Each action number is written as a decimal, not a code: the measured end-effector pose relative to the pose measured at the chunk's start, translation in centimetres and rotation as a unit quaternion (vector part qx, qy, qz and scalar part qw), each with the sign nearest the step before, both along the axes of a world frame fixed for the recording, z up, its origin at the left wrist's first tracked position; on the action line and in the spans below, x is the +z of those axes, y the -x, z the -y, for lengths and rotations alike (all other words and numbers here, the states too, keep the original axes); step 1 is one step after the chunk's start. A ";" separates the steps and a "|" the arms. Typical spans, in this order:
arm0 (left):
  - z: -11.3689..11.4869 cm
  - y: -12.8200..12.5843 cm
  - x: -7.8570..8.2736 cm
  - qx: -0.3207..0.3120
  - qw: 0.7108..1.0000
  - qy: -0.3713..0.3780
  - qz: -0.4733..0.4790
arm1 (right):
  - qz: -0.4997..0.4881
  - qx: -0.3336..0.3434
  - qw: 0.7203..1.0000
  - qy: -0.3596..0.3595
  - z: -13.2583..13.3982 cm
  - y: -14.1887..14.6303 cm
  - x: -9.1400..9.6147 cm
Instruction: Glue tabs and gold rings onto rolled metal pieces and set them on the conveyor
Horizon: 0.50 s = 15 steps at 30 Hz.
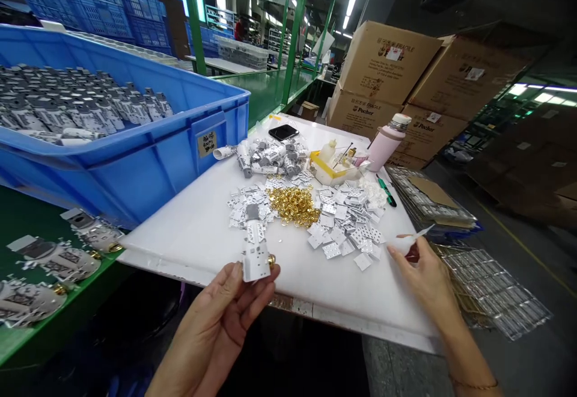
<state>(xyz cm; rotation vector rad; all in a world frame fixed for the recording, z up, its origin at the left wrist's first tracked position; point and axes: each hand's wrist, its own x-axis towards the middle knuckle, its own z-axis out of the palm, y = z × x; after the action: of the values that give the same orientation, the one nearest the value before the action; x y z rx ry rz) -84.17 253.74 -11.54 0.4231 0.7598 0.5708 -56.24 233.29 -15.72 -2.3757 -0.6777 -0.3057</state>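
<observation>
My left hand pinches a small grey-and-white cardboard assembly with a gold ring at its side, held upright over the near edge of the white board. My right hand grips a small white tool with a pointed tip, near the board's right edge. On the board lie a heap of gold rings, grey die-cut card pieces and a pile of finished assemblies.
A big blue crate full of finished assemblies stands at left, with more of them on the green belt. A yellow tray, pink bottle, phone and green pen sit behind. Cardboard boxes and card sheets are at right.
</observation>
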 end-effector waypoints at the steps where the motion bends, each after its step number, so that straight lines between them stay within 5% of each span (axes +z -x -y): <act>1: -0.6 0.3 0.1 0.018 1.000 -0.006 -0.008 | 0.026 -0.015 0.999 -0.037 -0.2 0.7 0.4; 4: -2.0 1.0 0.3 0.061 0.998 -0.025 -0.022 | 0.163 -0.072 0.959 -0.219 -1.7 3.7 2.1; 7: -2.5 1.2 0.2 0.076 0.996 -0.033 -0.013 | 0.148 0.082 0.945 -0.278 -5.7 7.3 4.0; 9: -2.4 1.3 0.1 0.076 0.997 -0.029 -0.002 | 0.067 0.273 0.943 -0.180 -9.5 9.3 4.7; 11: -2.1 1.4 0.1 0.072 0.997 -0.024 0.006 | 0.085 0.396 0.910 -0.092 -13.4 10.5 4.8; 15: -1.8 2.1 0.2 0.060 0.998 -0.017 0.019 | 0.128 0.421 0.894 0.077 -18.7 11.7 3.6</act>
<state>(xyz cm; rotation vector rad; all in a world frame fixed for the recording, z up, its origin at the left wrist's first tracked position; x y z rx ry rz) -86.25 255.57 -11.32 0.3981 0.7442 0.7037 -67.93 251.98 -12.13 -1.9501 -1.8182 -0.1787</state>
